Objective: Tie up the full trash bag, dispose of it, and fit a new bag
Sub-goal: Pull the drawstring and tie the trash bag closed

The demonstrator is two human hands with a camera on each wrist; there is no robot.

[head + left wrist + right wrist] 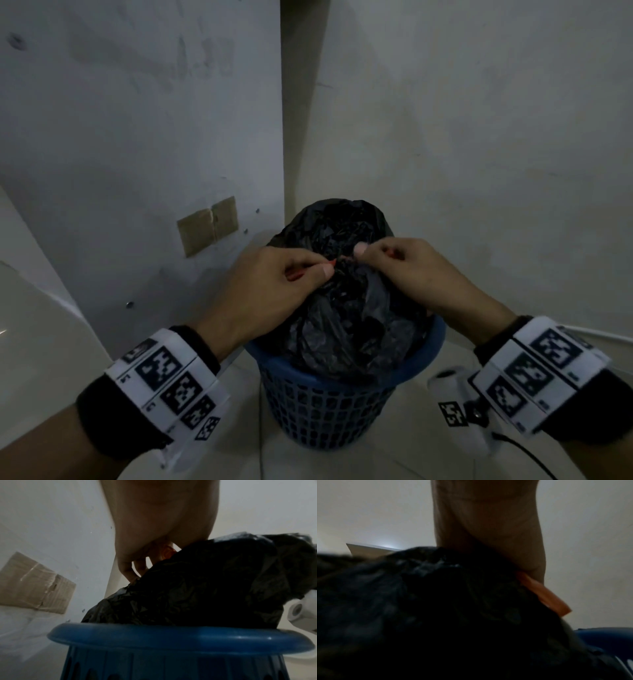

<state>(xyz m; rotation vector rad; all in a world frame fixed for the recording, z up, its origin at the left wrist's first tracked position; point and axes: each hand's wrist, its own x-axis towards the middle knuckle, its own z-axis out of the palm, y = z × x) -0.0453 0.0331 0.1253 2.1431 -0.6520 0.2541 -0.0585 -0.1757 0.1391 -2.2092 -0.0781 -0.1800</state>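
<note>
A full black trash bag bulges out of a blue perforated bin on the floor in a wall corner. My left hand and right hand meet over the bag's gathered top, each pinching black plastic between thumb and curled fingers. Red nails show on both. In the left wrist view the left hand curls onto the trash bag above the bin's rim. The right wrist view shows the right hand against the dark trash bag, with an orange strip below the hand.
White walls close in behind and on both sides of the bin. A brown taped patch sits on the left wall. Pale tiled floor surrounds the bin. A white wrist-mounted device shows at the right.
</note>
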